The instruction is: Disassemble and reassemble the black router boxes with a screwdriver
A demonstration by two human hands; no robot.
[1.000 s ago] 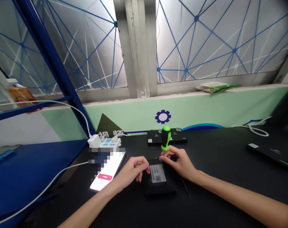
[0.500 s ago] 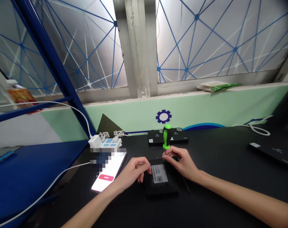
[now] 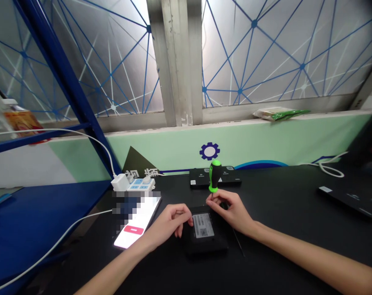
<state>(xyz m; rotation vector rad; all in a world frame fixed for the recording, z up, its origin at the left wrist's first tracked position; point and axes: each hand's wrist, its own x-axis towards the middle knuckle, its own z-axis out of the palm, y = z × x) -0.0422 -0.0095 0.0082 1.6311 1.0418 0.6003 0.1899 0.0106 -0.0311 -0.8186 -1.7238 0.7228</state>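
Note:
A black box-shaped device (image 3: 220,233) with a white printed label (image 3: 203,225) lies flat on the black table. My left hand (image 3: 175,221) has its fingers curled at the device's left edge, by the label. My right hand (image 3: 231,209) pinches the shaft of a screwdriver (image 3: 215,175) with a black and green handle. The screwdriver stands nearly upright over the device's far edge; its tip is hidden by my fingers. A thin dark rod (image 3: 238,242) lies right of the device, partly under my right hand.
A phone (image 3: 139,221) with a lit screen lies at left, beside a white power strip (image 3: 141,184) with a charger (image 3: 120,182) and cable. Further black devices rest at the back (image 3: 199,178) and at right (image 3: 351,200). A blue frame (image 3: 59,78) rises at left.
The screwdriver's handle has turned, its green stripe now on the other side. Both hands keep their places on the device; the whole view has shifted slightly.

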